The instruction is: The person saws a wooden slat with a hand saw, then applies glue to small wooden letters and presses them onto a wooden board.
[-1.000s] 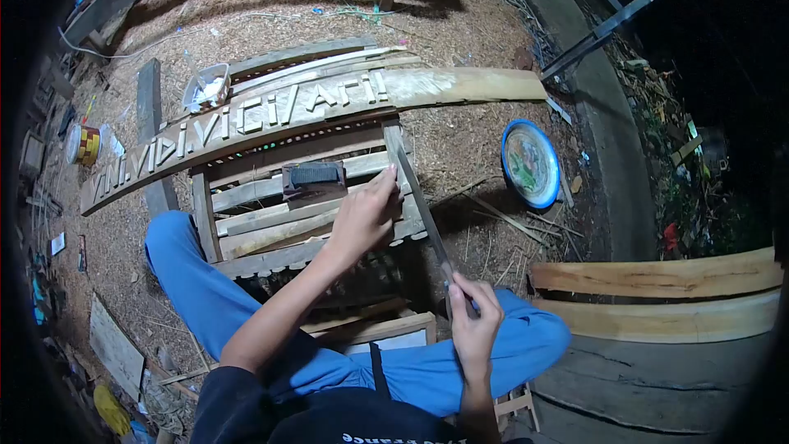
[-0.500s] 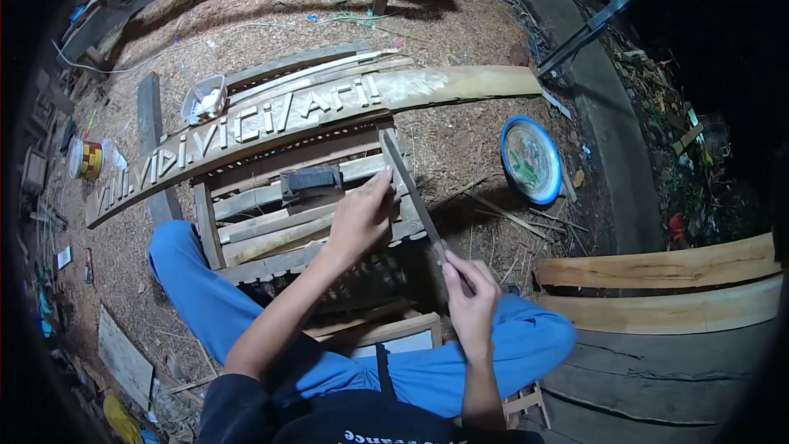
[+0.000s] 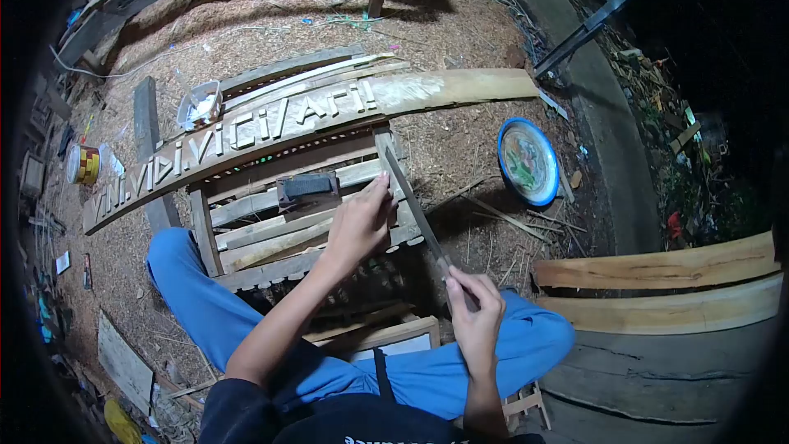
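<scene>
My right hand (image 3: 477,309) is closed around the near end of a long, narrow, dark metal blade (image 3: 417,212). The blade slants away from me to the upper left and tapers; whether it is a saw or a file I cannot tell. Just left of it, my left hand (image 3: 362,218) is pinched shut over a slatted wooden pallet (image 3: 386,248), fingertips close to the blade. What those fingers hold is too small to make out. Beyond both hands lies a long curved board (image 3: 460,85) bearing raised wooden letters (image 3: 246,133).
A dark block with a ridged top (image 3: 308,187) rests on the slats. A clear tub (image 3: 200,107) stands behind the board. At right are a blue-rimmed round tray (image 3: 503,152) and two planks (image 3: 657,267). A yellow-and-red can (image 3: 84,166) stands at left.
My right hand and the blade have shifted slightly toward me and to the right. The left hand stays in nearly the same place, and the view has tilted a little.
</scene>
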### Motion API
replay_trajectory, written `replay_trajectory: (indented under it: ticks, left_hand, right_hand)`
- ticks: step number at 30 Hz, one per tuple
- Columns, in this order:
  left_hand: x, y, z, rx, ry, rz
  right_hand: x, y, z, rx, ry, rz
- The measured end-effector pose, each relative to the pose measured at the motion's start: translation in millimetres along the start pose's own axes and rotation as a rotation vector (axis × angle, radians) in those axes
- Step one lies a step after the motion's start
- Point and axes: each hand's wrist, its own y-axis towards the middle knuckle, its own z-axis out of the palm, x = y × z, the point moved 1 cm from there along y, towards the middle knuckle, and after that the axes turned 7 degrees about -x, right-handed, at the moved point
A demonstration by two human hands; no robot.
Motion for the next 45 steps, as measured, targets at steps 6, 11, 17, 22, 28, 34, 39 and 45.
replay_trajectory:
  ticks: [6, 11, 17, 22, 28, 34, 39, 45]
  left_hand:
    - [-1.5, 0.9, -5.6, 0.018, 0.007, -0.012]
    - [-2.5, 1.5, -1.6, -0.004, -0.016, 0.009]
    - [-1.7, -0.7, -5.2, -0.011, -0.011, 0.016]
    - [4.1, -2.2, 1.4, -0.008, 0.015, 0.026]
    - [-1.0, -3.2, -5.1, 0.066, 0.012, -0.041]
    - [-0.5, 0.6, 1.0, 0.055, 0.022, -0.091]
    - [-6.4, 2.7, -3.2, 0.078, -0.020, -0.151]
    - [0.8, -0.9, 2.2, 0.033, 0.007, -0.072]
  right_hand:
    - [3.6, 17.9, 25.6, -0.013, 0.058, -0.041]
    - [-5.5, 0.0, 10.2, -0.040, 0.024, -0.045]
    - [-3.7, 14.7, 14.9, -0.016, 0.100, -0.025]
    - [-5.7, 4.2, 10.8, -0.036, 0.075, -0.018]
    - [-11.0, 5.4, 15.1, -0.032, 0.112, -0.026]
    - [-9.9, 8.6, 14.3, -0.068, 0.082, -0.045]
    - [-12.5, 7.8, 17.6, -0.070, 0.121, -0.044]
    - [-8.4, -0.8, 7.4, -0.060, 0.092, -0.004]
